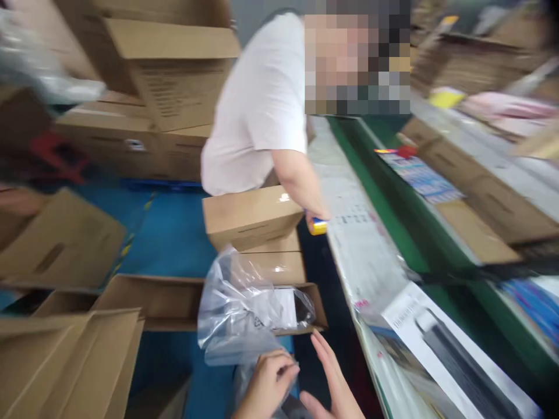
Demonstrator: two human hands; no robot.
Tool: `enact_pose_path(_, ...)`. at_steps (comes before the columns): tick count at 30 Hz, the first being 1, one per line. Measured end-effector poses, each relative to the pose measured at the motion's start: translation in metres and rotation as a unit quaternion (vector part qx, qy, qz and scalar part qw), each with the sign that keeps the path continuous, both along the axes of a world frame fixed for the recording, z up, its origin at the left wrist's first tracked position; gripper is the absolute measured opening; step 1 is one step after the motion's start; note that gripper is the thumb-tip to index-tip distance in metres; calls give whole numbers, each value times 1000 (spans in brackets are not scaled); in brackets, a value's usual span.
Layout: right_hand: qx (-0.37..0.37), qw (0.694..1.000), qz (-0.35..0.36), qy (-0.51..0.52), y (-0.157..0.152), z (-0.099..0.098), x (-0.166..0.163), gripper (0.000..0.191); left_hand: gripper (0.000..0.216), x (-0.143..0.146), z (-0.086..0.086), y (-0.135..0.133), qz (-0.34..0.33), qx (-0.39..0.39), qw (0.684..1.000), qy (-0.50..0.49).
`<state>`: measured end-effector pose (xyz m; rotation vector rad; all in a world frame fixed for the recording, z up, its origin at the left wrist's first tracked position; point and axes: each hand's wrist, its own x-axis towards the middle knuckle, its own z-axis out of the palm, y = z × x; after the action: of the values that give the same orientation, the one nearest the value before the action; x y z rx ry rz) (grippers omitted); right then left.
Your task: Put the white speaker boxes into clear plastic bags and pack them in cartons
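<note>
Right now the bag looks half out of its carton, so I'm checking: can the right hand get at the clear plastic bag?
Probably yes. The right hand is open beside the clear plastic bag, which the left hand already pinches; nothing lies between them.

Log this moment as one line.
left hand: pinching clear plastic bag | right hand: open, beside bag | open cardboard box behind | co-worker's hand: on yellow item

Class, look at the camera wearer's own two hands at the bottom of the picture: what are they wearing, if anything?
Both are bare. The left hand and right hand show no gloves, rings or markings. No sleeve or watch is visible on the little of each wrist in frame; the picture is blurred, so small details could be missed.
</note>
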<state>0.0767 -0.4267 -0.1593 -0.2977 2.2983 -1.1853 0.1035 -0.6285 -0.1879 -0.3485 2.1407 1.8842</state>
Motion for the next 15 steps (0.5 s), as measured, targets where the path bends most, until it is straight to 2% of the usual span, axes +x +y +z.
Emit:
enact_pose_path(1,-28,999,-6,-27,1,7,3,73,23,-3,13,12,-64,17,998,17)
enact_pose_path(4,-149,982,-48,-108,5,28,23,64,31,-16,39,25,-178,75,980,38)
enact_pose_path(5,-166,978,-85,-97,6,33,33,61,32,-20,44,27,-215,87,972,36)
enact_pose_path(7,-156,972,-173,-27,10,40,55,51,25,-26,53,31,-291,94,952,23)
enact_pose_path(10,-163,953,-252,43,29,36,85,45,18,-26,69,35,-377,93,921,32)
enact_pose_path(13,-157,890,-422,67,47,22,102,64,27,-22,90,37,-481,153,861,58)
enact_pose_path(14,-147,868,-472,50,47,16,101,77,28,-20,97,39,-522,173,834,48)
enact_pose_path(15,-140,858,-494,22,44,11,97,95,27,-18,103,42,-561,182,807,29)
